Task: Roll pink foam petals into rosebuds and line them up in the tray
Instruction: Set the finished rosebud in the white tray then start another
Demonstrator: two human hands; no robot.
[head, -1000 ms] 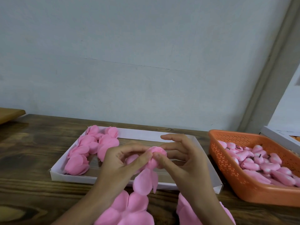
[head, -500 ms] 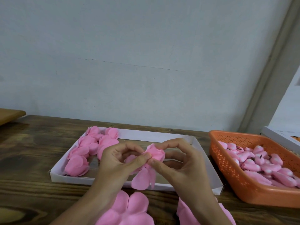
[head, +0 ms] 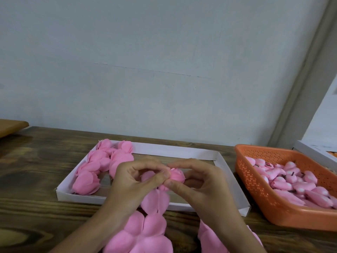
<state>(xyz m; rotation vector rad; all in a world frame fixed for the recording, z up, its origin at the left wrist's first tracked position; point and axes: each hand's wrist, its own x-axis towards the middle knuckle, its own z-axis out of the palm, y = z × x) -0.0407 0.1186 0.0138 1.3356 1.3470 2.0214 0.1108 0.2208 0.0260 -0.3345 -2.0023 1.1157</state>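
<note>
**Asker:** What is around you?

**Me:** A pale wall (head: 164,61) rises ahead. Below it runs the dark wooden table (head: 36,179) I work at.

**Asker:** And on the table?

**Me:** A shallow white tray (head: 182,152) lies straight in front of me. An orange perforated basket (head: 259,190) stands just beside it on my right, heaped with small pink pieces (head: 295,183).

**Asker:** What is in the tray?

**Me:** A cluster of finished rosebuds (head: 96,167) sits at its left end, in two rough rows running from the far wall to the near one.

**Asker:** Any stock nearer you?

**Me:** Flat petal sheets (head: 144,234) lie at the table's near edge under my left wrist. A second pile (head: 209,240) shows beneath my right forearm.

**Asker:** Your hands?

**Me:** Both are raised over the tray's near half. My left hand (head: 131,181) has thumb and forefinger curled in, pinching the half-rolled bud (head: 176,175) from the left. My right hand (head: 204,181) pinches it from the other side, thumb low and forefinger arched over the top.

**Asker:** So where is the bud?

**Me:** It is between my fingertips, above the tray. One loose petal (head: 156,199) hangs from it across the tray's near wall.
</note>
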